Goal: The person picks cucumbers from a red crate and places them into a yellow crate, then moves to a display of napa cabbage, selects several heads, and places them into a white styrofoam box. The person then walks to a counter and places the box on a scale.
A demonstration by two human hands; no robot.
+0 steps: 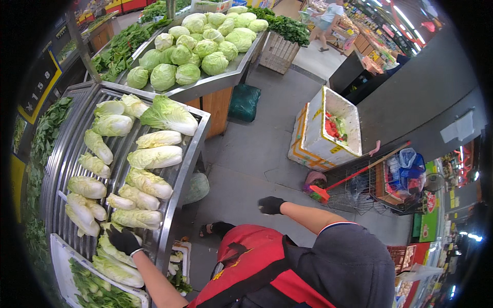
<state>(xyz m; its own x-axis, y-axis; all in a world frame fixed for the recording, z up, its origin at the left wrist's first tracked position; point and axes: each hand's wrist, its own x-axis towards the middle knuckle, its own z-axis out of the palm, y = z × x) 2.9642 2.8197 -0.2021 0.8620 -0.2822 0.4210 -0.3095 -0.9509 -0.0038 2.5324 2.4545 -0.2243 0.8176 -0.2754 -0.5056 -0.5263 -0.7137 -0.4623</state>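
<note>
My left hand (124,240), in a black glove, rests over a napa cabbage (111,246) near the front end of a ribbed metal display shelf (127,94). Its fingers are spread on the leaves. Beside it lies another napa cabbage (117,269), and several more, such as a pale one (155,157), lie in loose rows farther along. The largest, leafy napa cabbage (169,115) is at the far corner. My right hand (270,205), also black-gloved, hangs above the grey floor, away from the shelf. Nothing shows in it, but its fingers are bunched and blurred.
Round cabbages (206,48) are heaped on the adjoining metal stand. A white foam tray (63,258) of leafy greens borders the shelf. Stacked foam boxes (333,123) and a red-handled broom (366,167) stand at right, by a wire basket (360,192). A green bag (244,102) lies below. A person (327,23) walks beyond.
</note>
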